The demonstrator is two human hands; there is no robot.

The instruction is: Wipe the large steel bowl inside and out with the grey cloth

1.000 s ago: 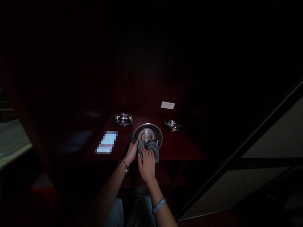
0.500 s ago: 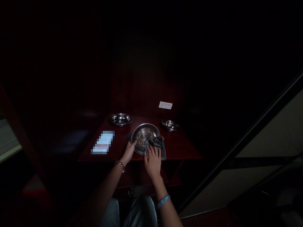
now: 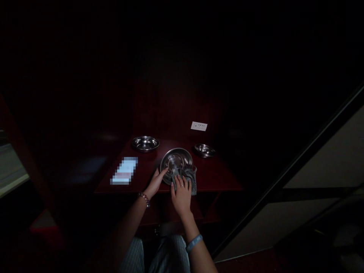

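A shiny metal bowl is tilted near the front edge of the dark red desk. My left hand grips its left rim, thumb reaching over the inside. Under the fingers of my right hand is a grey cloth, pressed against the bowl's near right side. The cloth hides that part of the rim. Behind to the left sits a second metal bowl. To the right rests a smaller stack of metal bowls.
The dark red desk bears a bright pixelated phone-like shape at its left. A white socket plate is on the back wall. A dark slanted panel edge runs along the right. Much of the surroundings is in darkness.
The bowl in my left hand has shifted slightly right and turned, and my left thumb reaches further over it. My right hand and the cloth have slid a little left and nearer me.
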